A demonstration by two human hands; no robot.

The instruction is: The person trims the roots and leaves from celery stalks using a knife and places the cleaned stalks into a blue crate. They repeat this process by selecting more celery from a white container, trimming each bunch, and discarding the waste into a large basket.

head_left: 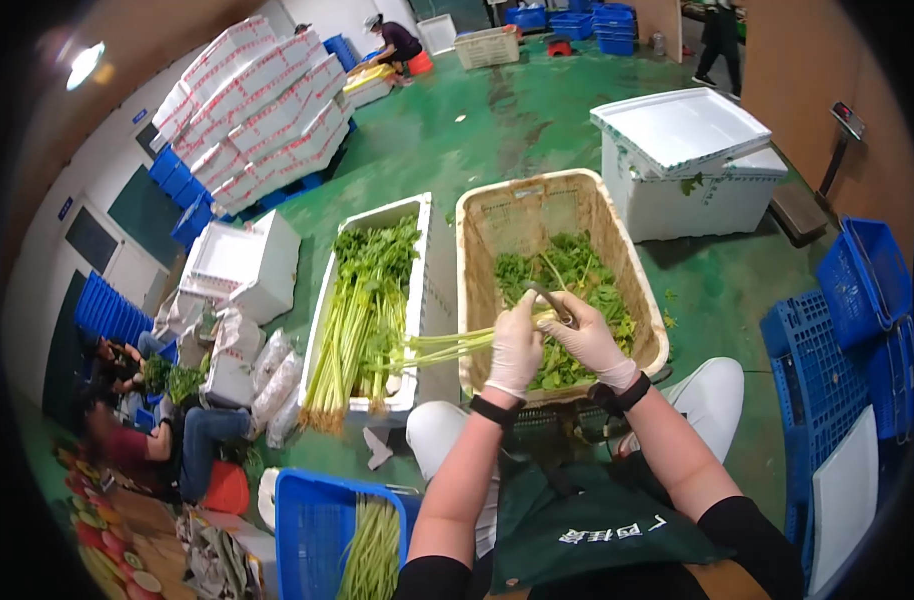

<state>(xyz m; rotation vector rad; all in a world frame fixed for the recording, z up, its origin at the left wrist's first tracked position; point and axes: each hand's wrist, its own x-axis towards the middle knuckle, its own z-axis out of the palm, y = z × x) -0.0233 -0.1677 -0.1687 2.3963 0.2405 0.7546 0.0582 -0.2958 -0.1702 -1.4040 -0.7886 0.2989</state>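
Pale green celery stalks (447, 347), pinched in the gloved left hand (515, 350) over the tan plastic basket (477, 240), are mid-trim; the right hand (592, 340), closed on a dark blade (549, 300), likely cuts leaves next.

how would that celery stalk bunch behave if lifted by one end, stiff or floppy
Probably bendy: the celery stalks span box to basket from the left hand, sagging slightly. Likely light, since one gloved hand carries them. Leafy ends may droop.
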